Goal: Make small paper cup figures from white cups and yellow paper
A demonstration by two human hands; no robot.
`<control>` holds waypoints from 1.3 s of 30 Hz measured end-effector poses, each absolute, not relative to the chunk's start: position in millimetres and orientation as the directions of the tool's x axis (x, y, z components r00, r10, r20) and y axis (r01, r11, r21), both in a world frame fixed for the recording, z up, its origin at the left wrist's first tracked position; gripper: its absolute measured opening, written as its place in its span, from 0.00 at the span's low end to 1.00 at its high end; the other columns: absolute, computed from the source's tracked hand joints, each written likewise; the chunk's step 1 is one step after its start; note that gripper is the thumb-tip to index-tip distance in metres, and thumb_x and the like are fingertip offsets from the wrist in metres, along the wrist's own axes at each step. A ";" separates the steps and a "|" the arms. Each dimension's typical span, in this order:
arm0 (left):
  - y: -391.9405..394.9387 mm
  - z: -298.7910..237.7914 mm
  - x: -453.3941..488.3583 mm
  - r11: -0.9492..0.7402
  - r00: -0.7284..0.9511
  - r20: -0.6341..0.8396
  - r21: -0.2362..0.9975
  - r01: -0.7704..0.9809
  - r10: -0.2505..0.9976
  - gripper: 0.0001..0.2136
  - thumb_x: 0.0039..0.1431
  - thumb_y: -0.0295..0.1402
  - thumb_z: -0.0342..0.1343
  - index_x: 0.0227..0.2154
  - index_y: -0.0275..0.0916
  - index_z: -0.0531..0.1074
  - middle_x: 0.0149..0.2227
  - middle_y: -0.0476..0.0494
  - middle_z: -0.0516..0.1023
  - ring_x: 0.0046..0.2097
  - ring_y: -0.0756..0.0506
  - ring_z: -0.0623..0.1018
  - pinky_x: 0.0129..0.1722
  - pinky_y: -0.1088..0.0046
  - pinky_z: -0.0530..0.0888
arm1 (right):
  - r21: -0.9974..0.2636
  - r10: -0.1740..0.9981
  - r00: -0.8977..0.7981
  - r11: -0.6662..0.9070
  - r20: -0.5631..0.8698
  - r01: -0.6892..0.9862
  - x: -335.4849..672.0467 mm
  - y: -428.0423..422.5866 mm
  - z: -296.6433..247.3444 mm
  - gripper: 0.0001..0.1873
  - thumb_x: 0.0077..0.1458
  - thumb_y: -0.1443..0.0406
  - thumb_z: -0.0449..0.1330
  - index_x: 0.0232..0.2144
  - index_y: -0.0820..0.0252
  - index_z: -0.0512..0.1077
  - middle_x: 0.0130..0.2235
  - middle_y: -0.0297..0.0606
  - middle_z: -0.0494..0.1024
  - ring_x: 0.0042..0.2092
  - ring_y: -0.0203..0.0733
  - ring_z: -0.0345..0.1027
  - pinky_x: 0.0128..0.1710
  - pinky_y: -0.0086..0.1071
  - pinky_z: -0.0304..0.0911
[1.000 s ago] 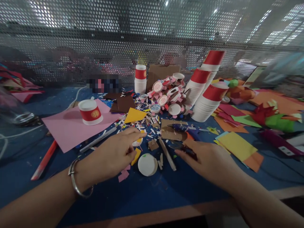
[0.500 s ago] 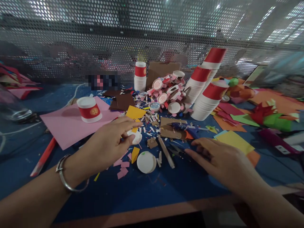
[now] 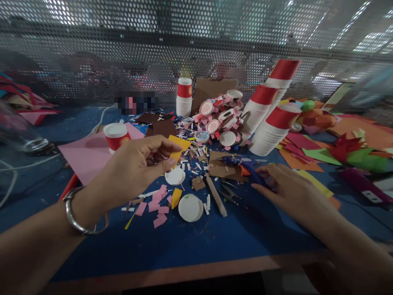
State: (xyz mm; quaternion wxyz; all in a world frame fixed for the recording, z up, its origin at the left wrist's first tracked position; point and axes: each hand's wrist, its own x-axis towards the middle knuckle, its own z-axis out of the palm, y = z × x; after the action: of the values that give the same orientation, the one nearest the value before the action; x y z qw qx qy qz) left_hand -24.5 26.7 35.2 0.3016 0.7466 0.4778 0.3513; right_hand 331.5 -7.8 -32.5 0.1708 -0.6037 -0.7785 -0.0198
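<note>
My left hand [image 3: 139, 162] hovers with thumb and forefinger apart, in front of a yellow paper square [image 3: 181, 142] and a smaller yellow piece; I see nothing gripped. Just below its fingertips lies a small white paper disc [image 3: 175, 176]. My right hand [image 3: 284, 186] is at the handle of a blue glue gun [image 3: 241, 160] with an orange trigger, which lies on brown cardboard. Thumb and fingers are spread on either side of the handle, not visibly closed on it. A white paper cup base [image 3: 189, 208], a pale stick [image 3: 215, 194] and dark pliers [image 3: 229, 191] lie between the hands.
Stacks of red-and-white paper cups [image 3: 267, 119] lean at the back right, beside a heap of pink-tabbed cup pieces [image 3: 213, 121]. A lidded red cup [image 3: 115, 135] stands on pink paper [image 3: 82, 157] at left. Coloured paper [image 3: 313, 153] and a purple device [image 3: 357, 184] are at right.
My left hand has lifted away from the white disc, toward the yellow paper. My right hand has moved right, from beside the pliers to the glue gun's handle.
</note>
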 end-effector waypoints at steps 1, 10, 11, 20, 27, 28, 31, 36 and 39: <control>26.7 35.3 -23.5 -0.350 0.277 0.239 0.802 0.484 0.931 0.14 0.60 0.34 0.65 0.49 0.45 0.78 0.36 0.49 0.84 0.37 0.47 0.82 0.36 0.74 0.76 | -0.176 0.935 -0.217 0.272 0.280 0.946 330.9 -4.3 -31.1 0.17 0.66 0.53 0.56 0.46 0.59 0.72 0.39 0.44 0.78 0.33 0.49 0.75 0.34 0.41 0.69; 30.0 6.1 -22.5 -0.135 0.186 0.090 0.959 0.249 0.978 0.14 0.62 0.32 0.63 0.49 0.38 0.73 0.34 0.47 0.82 0.35 0.48 0.82 0.31 0.76 0.76 | -0.225 0.943 -0.284 0.319 0.175 0.921 336.7 19.0 -24.1 0.19 0.62 0.56 0.64 0.51 0.59 0.71 0.43 0.44 0.79 0.36 0.48 0.75 0.38 0.43 0.72; 30.5 3.7 -24.1 -0.117 0.190 0.074 0.967 0.225 0.979 0.14 0.62 0.32 0.62 0.49 0.38 0.73 0.34 0.47 0.82 0.35 0.48 0.83 0.31 0.75 0.77 | -0.225 0.938 -0.299 0.334 0.179 0.915 337.6 21.4 -24.3 0.19 0.61 0.56 0.64 0.51 0.58 0.71 0.44 0.43 0.79 0.36 0.48 0.75 0.38 0.43 0.72; 36.3 -2.0 -33.9 -0.073 0.210 0.038 0.984 0.160 0.977 0.14 0.58 0.31 0.63 0.47 0.39 0.74 0.39 0.44 0.82 0.38 0.46 0.83 0.39 0.69 0.80 | -0.226 0.895 -0.420 0.444 0.149 0.867 321.1 30.1 -6.3 0.09 0.66 0.62 0.59 0.48 0.55 0.72 0.41 0.46 0.79 0.37 0.46 0.73 0.39 0.40 0.69; 40.4 -11.3 -33.5 -0.075 0.188 0.046 0.987 0.145 0.981 0.13 0.59 0.30 0.63 0.46 0.39 0.73 0.37 0.46 0.80 0.35 0.48 0.83 0.35 0.71 0.79 | -0.111 0.863 -0.501 0.505 0.068 0.856 321.3 40.8 -0.6 0.13 0.63 0.59 0.62 0.47 0.57 0.74 0.45 0.46 0.81 0.44 0.53 0.77 0.43 0.45 0.70; 40.4 -11.6 -32.5 -0.065 0.177 0.040 0.988 0.138 0.983 0.13 0.59 0.31 0.62 0.46 0.38 0.73 0.37 0.46 0.80 0.35 0.48 0.83 0.34 0.72 0.79 | -0.098 0.857 -0.509 0.514 0.079 0.852 317.4 40.1 2.5 0.13 0.63 0.58 0.61 0.47 0.57 0.74 0.44 0.45 0.81 0.43 0.54 0.78 0.42 0.45 0.70; 40.0 -11.2 -29.2 -0.027 0.161 0.009 0.993 0.112 0.987 0.11 0.59 0.31 0.62 0.44 0.37 0.72 0.34 0.47 0.80 0.33 0.49 0.82 0.33 0.72 0.78 | -0.143 0.847 -0.521 0.532 0.106 0.835 296.2 33.2 16.6 0.13 0.67 0.57 0.55 0.45 0.55 0.76 0.41 0.42 0.82 0.40 0.50 0.78 0.39 0.41 0.69; 39.3 -11.3 -28.2 0.000 0.169 -0.017 0.995 0.101 0.985 0.12 0.59 0.31 0.63 0.45 0.38 0.72 0.34 0.48 0.80 0.33 0.48 0.82 0.33 0.72 0.78 | -0.256 0.736 -0.653 0.676 0.179 0.692 255.7 22.2 31.7 0.13 0.70 0.61 0.51 0.45 0.55 0.76 0.41 0.39 0.83 0.41 0.45 0.78 0.39 0.35 0.69; 39.7 -12.1 -29.6 -0.005 0.183 -0.015 0.994 0.108 0.983 0.13 0.59 0.31 0.63 0.47 0.38 0.71 0.34 0.47 0.81 0.35 0.48 0.83 0.34 0.73 0.78 | -0.232 0.685 -0.708 0.727 0.172 0.646 242.1 23.4 27.0 0.15 0.71 0.63 0.50 0.42 0.57 0.77 0.40 0.41 0.83 0.40 0.45 0.78 0.39 0.36 0.69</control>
State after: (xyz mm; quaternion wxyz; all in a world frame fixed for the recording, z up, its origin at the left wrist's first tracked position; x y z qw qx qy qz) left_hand -29.6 39.7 -12.1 0.5173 0.5689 0.4794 0.4229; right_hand 242.1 23.4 27.0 0.1234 -0.3613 -0.9210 0.0773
